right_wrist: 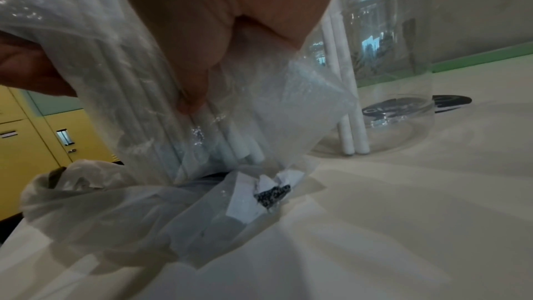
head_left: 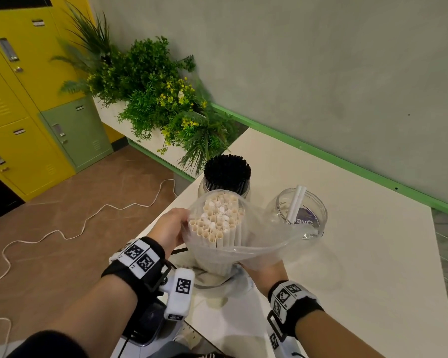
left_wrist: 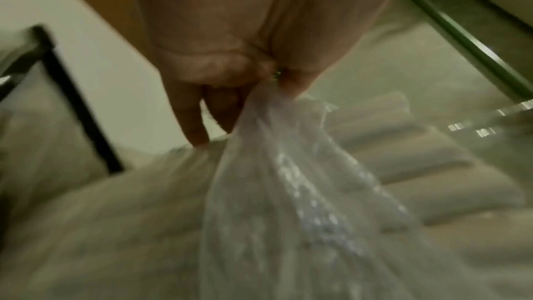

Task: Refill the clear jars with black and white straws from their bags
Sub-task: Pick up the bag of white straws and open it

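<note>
From the head view, a clear plastic bag (head_left: 246, 244) packed with upright white straws (head_left: 217, 218) is standing on the white table (head_left: 360, 254), in front of a jar of black straws (head_left: 226, 174) and a nearly empty clear jar (head_left: 299, 213). The left hand (head_left: 170, 228) is holding the bag's rim.

Left wrist: the fingers (left_wrist: 219, 76) are pinching bunched, crinkled film.

Right wrist: the right hand (right_wrist: 202, 31) is pinching the bag's side.

Clear jar (head_left: 299, 213) bottom label — partial letters "avG"; rest unreadable.

Staff room (yellow lockers (head_left: 13, 99))
</note>
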{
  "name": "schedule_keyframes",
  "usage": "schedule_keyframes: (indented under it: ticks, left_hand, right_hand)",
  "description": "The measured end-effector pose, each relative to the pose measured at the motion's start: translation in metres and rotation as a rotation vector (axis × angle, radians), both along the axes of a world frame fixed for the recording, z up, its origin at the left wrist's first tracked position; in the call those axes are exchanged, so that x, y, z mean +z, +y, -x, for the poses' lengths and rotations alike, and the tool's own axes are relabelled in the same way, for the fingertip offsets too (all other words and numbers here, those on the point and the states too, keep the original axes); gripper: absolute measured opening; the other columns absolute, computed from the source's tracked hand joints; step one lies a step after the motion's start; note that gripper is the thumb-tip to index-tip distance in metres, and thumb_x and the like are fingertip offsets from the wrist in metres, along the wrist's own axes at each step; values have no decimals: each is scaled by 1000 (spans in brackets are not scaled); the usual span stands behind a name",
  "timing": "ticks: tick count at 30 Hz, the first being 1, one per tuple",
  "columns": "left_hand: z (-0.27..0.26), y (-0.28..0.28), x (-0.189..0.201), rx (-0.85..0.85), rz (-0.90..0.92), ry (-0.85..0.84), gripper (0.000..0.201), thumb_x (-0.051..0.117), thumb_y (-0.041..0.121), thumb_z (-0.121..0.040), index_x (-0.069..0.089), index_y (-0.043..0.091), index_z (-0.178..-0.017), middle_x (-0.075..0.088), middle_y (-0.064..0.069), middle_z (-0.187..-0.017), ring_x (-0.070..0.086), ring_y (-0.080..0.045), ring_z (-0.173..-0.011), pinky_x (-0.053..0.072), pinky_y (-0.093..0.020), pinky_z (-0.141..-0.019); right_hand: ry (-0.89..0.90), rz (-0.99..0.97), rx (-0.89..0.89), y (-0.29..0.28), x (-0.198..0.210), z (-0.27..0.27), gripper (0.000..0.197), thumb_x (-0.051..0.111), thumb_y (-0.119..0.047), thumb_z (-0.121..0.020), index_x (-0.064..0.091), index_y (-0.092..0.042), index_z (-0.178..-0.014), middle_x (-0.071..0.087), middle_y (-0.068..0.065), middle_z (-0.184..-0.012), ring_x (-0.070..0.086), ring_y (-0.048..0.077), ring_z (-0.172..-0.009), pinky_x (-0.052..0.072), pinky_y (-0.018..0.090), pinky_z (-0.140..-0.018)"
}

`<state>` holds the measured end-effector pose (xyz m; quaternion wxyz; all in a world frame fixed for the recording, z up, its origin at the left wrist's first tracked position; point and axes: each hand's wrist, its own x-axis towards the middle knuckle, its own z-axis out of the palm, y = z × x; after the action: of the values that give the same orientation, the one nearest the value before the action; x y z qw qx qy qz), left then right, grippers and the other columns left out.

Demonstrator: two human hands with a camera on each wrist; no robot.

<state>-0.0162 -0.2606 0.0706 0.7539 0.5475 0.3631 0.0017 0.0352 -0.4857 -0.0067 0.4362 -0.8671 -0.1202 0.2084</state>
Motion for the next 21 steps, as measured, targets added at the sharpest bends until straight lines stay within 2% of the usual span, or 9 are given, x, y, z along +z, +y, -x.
schedule_keyframes:
  ticks: [2,4,7,10,12,14,16,19,21]
  left_hand:
    - [-2,3,7,-28,-255,-11,23,48,3,-89,56,12,-108,61,-7,-100,58,-19,-84,48,-35,-80]
    - [1,3,24,-5,-567,-210,32,47,1,-88,53,19,-114,56,1,-112,54,-14,-102,43,-35,-94]
    - [11,-12,55,-236,-1013,-534,35,46,30,-85,51,30,-120,48,10,-127,41,-11,-125,33,-33,-103]
    - [4,-32,53,-673,-1395,-416,62,40,69,-81,36,43,-136,28,15,-149,18,-12,-141,19,-39,-112]
    - [-4,-36,39,-747,-1591,-275,65,40,74,-79,31,47,-138,26,12,-153,17,-17,-143,23,-48,-113]
    - [-9,-33,32,-736,-1672,-207,60,45,68,-82,32,47,-137,30,11,-152,23,-18,-142,32,-51,-108]
    - [-13,-29,30,-734,-1698,-193,59,46,64,-84,30,46,-138,30,12,-152,26,-18,-141,35,-49,-104]
    - [-14,-27,27,-734,-1730,-194,60,45,62,-85,28,44,-140,30,13,-152,27,-18,-140,37,-48,-102]
    - [-14,-28,27,-736,-1731,-204,61,48,61,-85,30,43,-139,33,12,-151,31,-18,-139,39,-48,-101]
  right_hand:
    - [-21,12,10,1,2,-1,7,69,-23,-83,64,-21,-79,67,-2,-81,63,18,-81,55,34,-78]
    - [-41,42,17,1,4,-1,8,67,-22,-84,64,-18,-78,67,-2,-80,63,17,-80,55,34,-78]
    - [-18,10,-21,3,9,-1,10,70,-21,-81,63,-19,-74,68,-1,-78,64,19,-79,55,36,-77]
    - [-20,-74,-19,4,16,1,16,75,-28,-75,67,-18,-86,71,0,-86,67,18,-84,56,39,-78]
    - [-10,-128,6,4,26,2,28,79,-27,-70,68,-18,-94,71,-1,-90,67,18,-88,57,38,-79]
    - [-107,-42,68,-5,36,1,51,79,-37,-64,64,-17,-108,66,-1,-105,60,19,-103,51,38,-90]
    - [-173,98,141,-24,51,-2,66,74,-35,-71,49,-15,-129,49,2,-124,45,20,-116,40,39,-102]
    - [-164,-135,-45,-50,88,5,72,61,-21,-72,31,-29,-136,38,-2,-131,42,10,-120,39,31,-104]
    - [-378,-343,-236,-53,118,12,66,58,-10,-73,34,-37,-128,42,-4,-127,44,5,-117,39,22,-99]
